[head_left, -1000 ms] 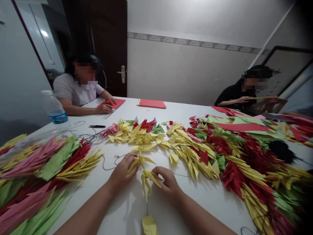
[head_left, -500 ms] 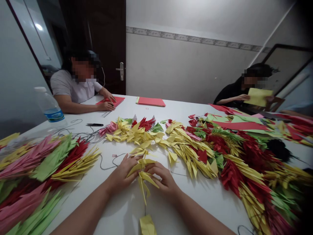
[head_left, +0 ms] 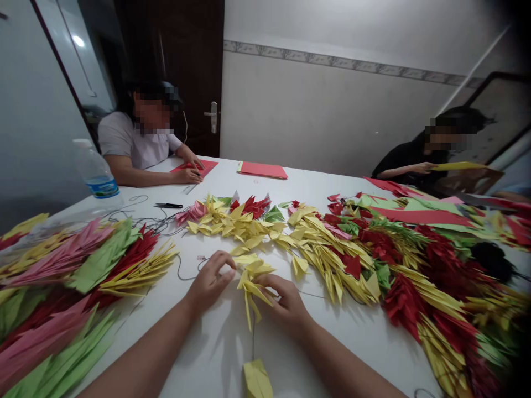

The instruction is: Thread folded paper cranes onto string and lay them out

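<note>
Several yellow folded-paper pieces [head_left: 252,276], shaped like origami cranes, hang on a dark thread [head_left: 253,345] in front of me. My right hand [head_left: 284,304] pinches the lower right of this cluster between thumb and fingers. To its left, my left hand [head_left: 213,282] is held with curved fingers and the thumb a little apart, close to the cluster; I see nothing in it. Nearer me on the same thread sits another folded yellow piece [head_left: 258,378]. A long strand of yellow paper pieces [head_left: 236,224] lies just beyond my hands.
Strings of red, green and yellow folded paper [head_left: 402,298] cover the right side. Multicoloured bundles [head_left: 99,260] lie left. Further back are a water bottle [head_left: 99,177], black thread snips [head_left: 168,205] and a red paper stack [head_left: 263,169]. Two people sit across the table, handling paper.
My left hand has drawn back left from the yellow cluster, its fingers now apart from it. My right hand stays on the cluster. The person at right has tilted the yellow sheet flatter.
</note>
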A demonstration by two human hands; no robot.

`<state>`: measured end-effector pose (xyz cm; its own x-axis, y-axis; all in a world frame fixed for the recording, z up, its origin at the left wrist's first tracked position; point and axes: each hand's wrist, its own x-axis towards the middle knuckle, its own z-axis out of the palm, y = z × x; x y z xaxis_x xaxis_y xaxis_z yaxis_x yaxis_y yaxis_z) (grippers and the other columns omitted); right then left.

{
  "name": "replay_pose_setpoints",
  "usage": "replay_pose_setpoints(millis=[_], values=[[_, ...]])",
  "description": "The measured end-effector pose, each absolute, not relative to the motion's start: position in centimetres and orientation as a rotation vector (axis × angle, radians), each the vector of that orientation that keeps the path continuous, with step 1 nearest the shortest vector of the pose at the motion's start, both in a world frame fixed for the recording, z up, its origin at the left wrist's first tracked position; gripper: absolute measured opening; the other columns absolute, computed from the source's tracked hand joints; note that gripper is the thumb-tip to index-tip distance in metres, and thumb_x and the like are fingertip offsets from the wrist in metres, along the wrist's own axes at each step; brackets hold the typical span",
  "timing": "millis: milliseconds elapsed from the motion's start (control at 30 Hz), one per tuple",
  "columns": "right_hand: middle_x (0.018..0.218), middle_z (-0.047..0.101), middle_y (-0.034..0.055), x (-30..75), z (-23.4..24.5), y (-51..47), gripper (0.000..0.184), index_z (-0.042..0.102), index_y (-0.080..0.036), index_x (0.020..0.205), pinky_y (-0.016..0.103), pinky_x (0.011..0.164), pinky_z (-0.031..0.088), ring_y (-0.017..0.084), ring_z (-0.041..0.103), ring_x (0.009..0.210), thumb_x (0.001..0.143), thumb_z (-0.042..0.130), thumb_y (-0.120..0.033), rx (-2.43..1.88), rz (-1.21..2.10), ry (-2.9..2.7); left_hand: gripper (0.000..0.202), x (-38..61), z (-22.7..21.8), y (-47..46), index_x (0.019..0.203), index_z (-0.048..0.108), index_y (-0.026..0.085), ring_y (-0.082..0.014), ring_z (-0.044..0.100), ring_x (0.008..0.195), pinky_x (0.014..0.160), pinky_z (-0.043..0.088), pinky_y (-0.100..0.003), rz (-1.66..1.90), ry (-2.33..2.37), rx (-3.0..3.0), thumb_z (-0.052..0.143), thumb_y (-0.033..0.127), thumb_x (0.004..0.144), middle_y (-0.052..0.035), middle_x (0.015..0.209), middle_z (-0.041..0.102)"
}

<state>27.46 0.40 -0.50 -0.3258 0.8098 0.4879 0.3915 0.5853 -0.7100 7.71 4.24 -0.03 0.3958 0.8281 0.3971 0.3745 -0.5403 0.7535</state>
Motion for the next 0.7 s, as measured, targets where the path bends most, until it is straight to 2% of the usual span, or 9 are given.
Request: replay_pose_setpoints(millis=[100, 200, 267, 333, 533, 700], values=[[0.081, 0.067, 0.0067, 27.4, -0.3, 0.2, 0.015, 0.058, -0.018, 0.079, 0.025, 0.067, 0.046, 0.015, 0.061, 0.074, 0.084, 0.045, -0.024, -0.934, 0.566, -1.993, 0.02, 8.1, -0.9, 4.6, 0.092, 0.047, 0.02, -0.0162, 0.052, 0.09, 0.081, 0.045, -0.031, 1.186, 1.251, 2.032, 0.049, 0.033, 0.077, -0.0051, 0.098, 0.05], [0.08, 0.067, 0.0068, 27.3, 0.0, -0.2, 0.013, 0.058, -0.018, 0.08, 0.025, 0.067, 0.046, 0.015, 0.061, 0.073, 0.083, 0.046, -0.023, -0.885, 0.552, -2.056, 0.028, 8.3, -1.1, 4.6, 0.103, 0.049, 0.021, -0.0151, 0.055, 0.086, 0.075, 0.045, -0.028, 1.08, 1.234, 2.075, 0.052, 0.032, 0.077, -0.0043, 0.1, 0.055], [0.081, 0.067, 0.0073, 27.2, 0.2, -0.3, 0.013, 0.058, -0.018, 0.081, 0.025, 0.067, 0.047, 0.015, 0.061, 0.074, 0.082, 0.046, -0.023, -0.842, 0.545, -2.089, 0.02, 8.4, -0.8, 4.4, 0.094, 0.057, 0.022, -0.0154, 0.056, 0.081, 0.072, 0.044, -0.028, 0.988, 1.216, 2.154, 0.048, 0.033, 0.08, -0.0026, 0.089, 0.06], [0.08, 0.067, 0.0079, 27.1, 0.3, -0.5, 0.012, 0.057, -0.018, 0.081, 0.025, 0.067, 0.047, 0.015, 0.061, 0.074, 0.082, 0.046, -0.022, -0.809, 0.518, -2.106, 0.021, 8.3, -0.4, 4.1, 0.081, 0.06, 0.02, -0.0155, 0.055, 0.076, 0.069, 0.042, -0.027, 0.97, 1.245, 2.219, 0.044, 0.034, 0.083, -0.0018, 0.078, 0.062], [0.078, 0.066, 0.0078, 26.8, 0.9, -0.8, 0.012, 0.056, -0.019, 0.08, 0.026, 0.067, 0.048, 0.015, 0.061, 0.073, 0.082, 0.044, -0.019, -0.738, 0.428, -2.07, 0.025, 8.2, 0.3, 3.7, 0.065, 0.047, 0.019, -0.0152, 0.051, 0.066, 0.067, 0.038, -0.028, 1.072, 1.531, 2.347, 0.036, 0.031, 0.084, -0.0009, 0.067, 0.054], [0.077, 0.066, 0.0072, 26.8, 0.9, -1.0, 0.011, 0.055, -0.02, 0.078, 0.026, 0.066, 0.048, 0.016, 0.061, 0.072, 0.081, 0.045, -0.017, -0.755, 0.401, -2.038, 0.022, 8.2, 0.2, 3.8, 0.062, 0.04, 0.02, -0.0144, 0.05, 0.062, 0.059, 0.036, -0.026, 1.084, 1.693, 2.225, 0.035, 0.03, 0.081, 0.0014, 0.061, 0.051]])
